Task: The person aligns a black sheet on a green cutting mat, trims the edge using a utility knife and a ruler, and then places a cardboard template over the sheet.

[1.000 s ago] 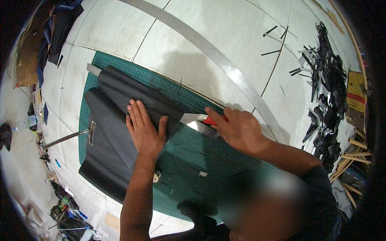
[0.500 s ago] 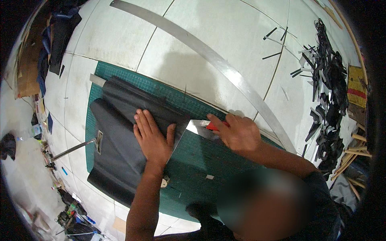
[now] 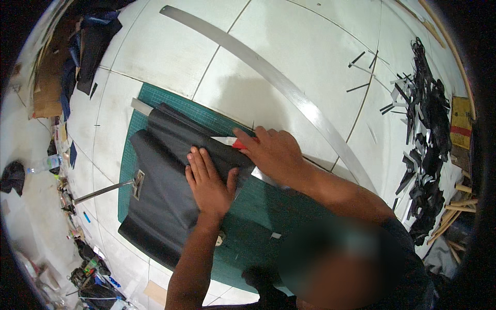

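Note:
A black sheet of leather-like material [image 3: 160, 191] lies folded and rumpled over a green cutting mat [image 3: 248, 217]. My left hand [image 3: 212, 186] rests flat on the sheet, fingers stretched out. In my right hand [image 3: 276, 155] is a knife [image 3: 239, 144] with a red handle and a pale, pointed blade. Its tip points left and lies over the sheet's far edge; whether it touches cannot be made out. From under the sheet a flat metal ruler [image 3: 141, 106] sticks out at the far left, and a shiny metal end shows beneath my right wrist.
Beyond the mat a long metal strip [image 3: 248, 49] lies on the white tiles. Black scraps [image 3: 426, 113] are heaped at the right. A long-handled metal tool [image 3: 106, 191] reaches onto the sheet's left side. Tools and a bottle [image 3: 45, 164] clutter the left.
My right hand has moved left and farther away with the knife, from beside the sheet's right corner to over its far edge. My left hand stays flat on the sheet.

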Tool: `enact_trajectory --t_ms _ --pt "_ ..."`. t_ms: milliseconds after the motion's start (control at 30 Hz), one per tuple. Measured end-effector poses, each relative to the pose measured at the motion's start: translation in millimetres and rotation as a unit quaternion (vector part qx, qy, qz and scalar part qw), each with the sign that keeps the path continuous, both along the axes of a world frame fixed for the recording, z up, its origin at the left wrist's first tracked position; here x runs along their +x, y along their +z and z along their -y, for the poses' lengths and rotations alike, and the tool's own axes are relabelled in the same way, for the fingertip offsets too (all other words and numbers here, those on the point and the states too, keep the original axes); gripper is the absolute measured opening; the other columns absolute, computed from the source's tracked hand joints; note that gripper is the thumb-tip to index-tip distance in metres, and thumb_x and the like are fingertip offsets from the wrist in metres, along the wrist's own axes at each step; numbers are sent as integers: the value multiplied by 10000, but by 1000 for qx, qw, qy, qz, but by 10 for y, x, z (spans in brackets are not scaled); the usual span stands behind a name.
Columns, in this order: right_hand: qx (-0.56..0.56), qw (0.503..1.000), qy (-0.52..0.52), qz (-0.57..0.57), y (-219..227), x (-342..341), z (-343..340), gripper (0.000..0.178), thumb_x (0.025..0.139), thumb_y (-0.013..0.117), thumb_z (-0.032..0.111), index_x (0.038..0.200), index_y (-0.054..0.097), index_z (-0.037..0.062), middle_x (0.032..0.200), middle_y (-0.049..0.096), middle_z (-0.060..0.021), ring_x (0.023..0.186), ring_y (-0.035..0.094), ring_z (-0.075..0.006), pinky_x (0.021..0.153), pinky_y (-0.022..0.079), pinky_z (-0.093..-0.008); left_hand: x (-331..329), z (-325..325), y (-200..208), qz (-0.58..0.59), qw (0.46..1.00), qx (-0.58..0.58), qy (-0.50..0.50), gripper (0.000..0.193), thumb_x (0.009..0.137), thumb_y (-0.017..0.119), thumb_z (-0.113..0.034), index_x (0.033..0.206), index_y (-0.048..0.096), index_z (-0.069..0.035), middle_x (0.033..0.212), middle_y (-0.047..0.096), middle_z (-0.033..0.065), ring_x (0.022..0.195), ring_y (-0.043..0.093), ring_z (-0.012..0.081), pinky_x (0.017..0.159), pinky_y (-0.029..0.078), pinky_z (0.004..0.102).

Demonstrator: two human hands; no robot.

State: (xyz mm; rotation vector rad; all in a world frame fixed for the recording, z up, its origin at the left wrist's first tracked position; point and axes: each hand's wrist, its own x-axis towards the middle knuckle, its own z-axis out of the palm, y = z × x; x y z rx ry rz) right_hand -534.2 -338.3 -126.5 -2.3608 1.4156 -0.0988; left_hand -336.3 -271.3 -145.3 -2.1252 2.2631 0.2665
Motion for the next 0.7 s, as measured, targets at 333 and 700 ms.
enact_trajectory --t_ms 333,700 --pt "-131 981 -43 134 -340 1201 1085 413 943 571 364 1263 578 103 901 646 -142 754 694 -304 639 544 -432 -20 4 8 -6 1000 -3 5 875 915 576 -488 1491 249 85 1583 194 277 1470 204 417 1178 177 522" --pt "147 956 -175 182 193 113 271 426 960 586 437 1062 536 27 920 644 -229 876 664 -388 757 516 -472 -12 -47 -17 -12 999 -45 23 855 929 545 -519 1500 262 51 1577 236 257 1462 238 400 1178 193 512"
